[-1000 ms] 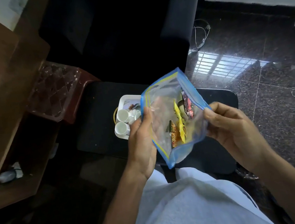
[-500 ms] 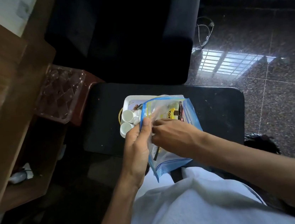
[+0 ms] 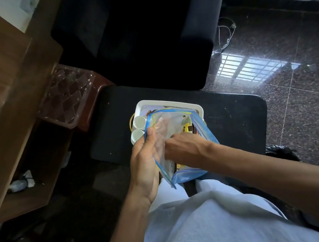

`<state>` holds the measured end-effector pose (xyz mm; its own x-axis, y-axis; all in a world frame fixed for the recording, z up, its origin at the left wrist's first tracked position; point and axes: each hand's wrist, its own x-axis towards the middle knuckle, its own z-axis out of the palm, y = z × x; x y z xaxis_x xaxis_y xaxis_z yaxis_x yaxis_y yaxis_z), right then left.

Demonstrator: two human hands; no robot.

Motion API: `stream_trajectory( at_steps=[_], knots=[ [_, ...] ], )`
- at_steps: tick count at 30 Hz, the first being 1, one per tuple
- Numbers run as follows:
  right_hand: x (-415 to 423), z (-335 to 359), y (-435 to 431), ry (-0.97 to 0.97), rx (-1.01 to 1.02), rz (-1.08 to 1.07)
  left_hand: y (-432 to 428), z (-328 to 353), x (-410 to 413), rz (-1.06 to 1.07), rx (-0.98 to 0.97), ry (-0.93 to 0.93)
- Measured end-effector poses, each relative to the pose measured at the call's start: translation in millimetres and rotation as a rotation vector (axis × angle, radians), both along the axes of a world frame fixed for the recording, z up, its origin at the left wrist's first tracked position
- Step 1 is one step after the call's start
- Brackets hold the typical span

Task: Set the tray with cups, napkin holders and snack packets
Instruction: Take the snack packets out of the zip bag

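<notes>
A clear zip bag (image 3: 173,123) with blue edges holds snack packets (image 3: 188,127) and hangs over the white tray (image 3: 164,102). My left hand (image 3: 145,162) grips the bag's left edge near its mouth. My right hand (image 3: 180,148) reaches into the bag; its fingers are hidden inside, so what they hold cannot be told. Two white cups (image 3: 138,128) stand at the tray's left side. The tray sits on a low black table (image 3: 234,115). The rest of the tray is covered by the bag.
A dark sofa (image 3: 143,32) stands behind the table. A clear faceted container (image 3: 67,96) rests on a reddish stool at the left, beside a wooden cabinet (image 3: 7,99). Glossy dark floor (image 3: 288,64) lies to the right, with a cable (image 3: 224,32).
The bag came down from being held up and spread open with both hands. My right hand left its right edge and went inside it. My left hand kept its grip.
</notes>
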<state>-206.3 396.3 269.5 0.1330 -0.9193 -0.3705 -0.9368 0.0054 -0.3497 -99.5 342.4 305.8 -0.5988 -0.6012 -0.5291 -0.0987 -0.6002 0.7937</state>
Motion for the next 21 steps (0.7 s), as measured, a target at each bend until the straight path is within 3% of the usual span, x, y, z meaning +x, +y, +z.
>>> stream_trajectory(
  at_steps=[7, 12, 17, 21],
  knots=[
    [-25, 75, 18, 0.116, -0.150, -0.002, -7, 1, 3, 0.025, -0.005, -0.007],
    [-60, 123, 54, 0.047, -0.351, -0.205, -13, -2, 9, 0.013, -0.077, -0.038],
    [-99, 101, 99, -0.360, -0.670, -0.829, -20, -4, 13, 0.069, -0.110, -0.029],
    [-122, 29, 125, -0.854, -0.602, -1.348, -21, -5, 18, 0.103, -0.128, -0.054]
  ],
)
